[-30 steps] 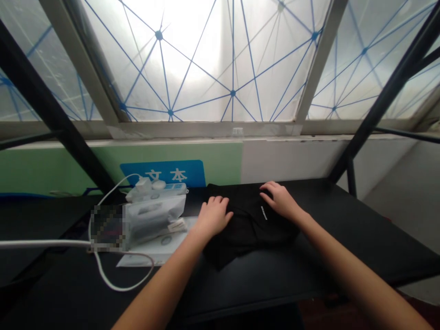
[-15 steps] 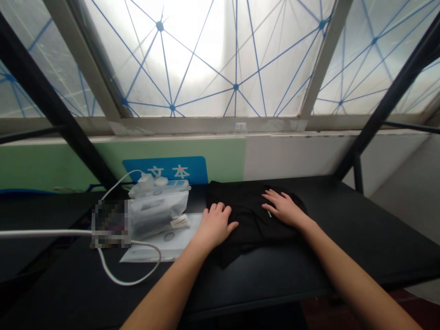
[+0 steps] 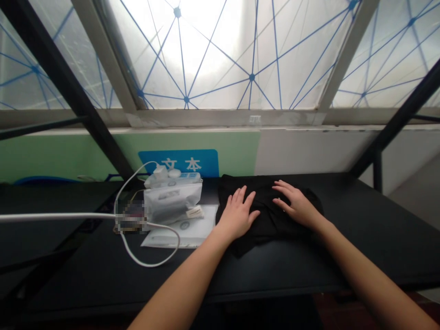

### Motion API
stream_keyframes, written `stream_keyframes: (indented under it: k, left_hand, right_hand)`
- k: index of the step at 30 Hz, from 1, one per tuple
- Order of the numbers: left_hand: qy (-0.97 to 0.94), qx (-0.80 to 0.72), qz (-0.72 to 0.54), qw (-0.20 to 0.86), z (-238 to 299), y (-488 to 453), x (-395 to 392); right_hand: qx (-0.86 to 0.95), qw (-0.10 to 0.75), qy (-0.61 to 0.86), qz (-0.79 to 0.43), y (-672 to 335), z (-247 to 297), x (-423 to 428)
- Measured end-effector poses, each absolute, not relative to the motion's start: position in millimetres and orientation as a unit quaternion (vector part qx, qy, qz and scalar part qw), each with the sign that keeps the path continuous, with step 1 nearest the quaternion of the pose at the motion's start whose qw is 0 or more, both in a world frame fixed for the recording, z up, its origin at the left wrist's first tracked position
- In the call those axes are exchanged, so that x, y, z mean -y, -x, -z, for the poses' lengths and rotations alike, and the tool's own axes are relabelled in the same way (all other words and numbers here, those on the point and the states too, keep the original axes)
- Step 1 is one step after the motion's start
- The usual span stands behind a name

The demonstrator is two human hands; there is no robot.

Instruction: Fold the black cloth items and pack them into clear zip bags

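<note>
Black garment (image 3: 268, 201) sits bunched on the desk (image 3: 309, 270), left hand (image 3: 237, 215) and right hand (image 3: 297, 206) both open, pressing flat on top, gripping nothing, plastic bag (image 3: 172, 204) near left!

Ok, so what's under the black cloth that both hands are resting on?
The black cloth lies on the black tabletop, which shows around its edges. The tabletop directly beneath the cloth is covered, so I can't see whether anything is under it.

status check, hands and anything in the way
left hand, right hand flat on black garment; neither gripping; plastic pouch, paper sheet left of garment
</note>
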State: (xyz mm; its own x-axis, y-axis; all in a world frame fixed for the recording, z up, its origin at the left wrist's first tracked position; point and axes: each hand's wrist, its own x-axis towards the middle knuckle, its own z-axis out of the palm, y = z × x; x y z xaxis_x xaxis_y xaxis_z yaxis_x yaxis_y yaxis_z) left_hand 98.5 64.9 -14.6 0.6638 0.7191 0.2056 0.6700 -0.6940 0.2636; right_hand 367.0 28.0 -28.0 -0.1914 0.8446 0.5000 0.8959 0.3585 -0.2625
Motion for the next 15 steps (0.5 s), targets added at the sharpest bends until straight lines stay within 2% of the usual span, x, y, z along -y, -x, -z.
stream_keyframes:
  k: [6,15]
  left_hand:
    - [-0.916,-0.371,-0.055,0.144,18.8,-98.2,-63.3]
    - [-0.930,-0.299,-0.026,0.210,-12.3,-80.8,-54.9]
  right_hand:
    - [0.793,0.158,0.587,-0.022,-356.0,41.5,-31.4]
    - [0.792,0.189,0.580,-0.014,-360.8,42.4,-34.3]
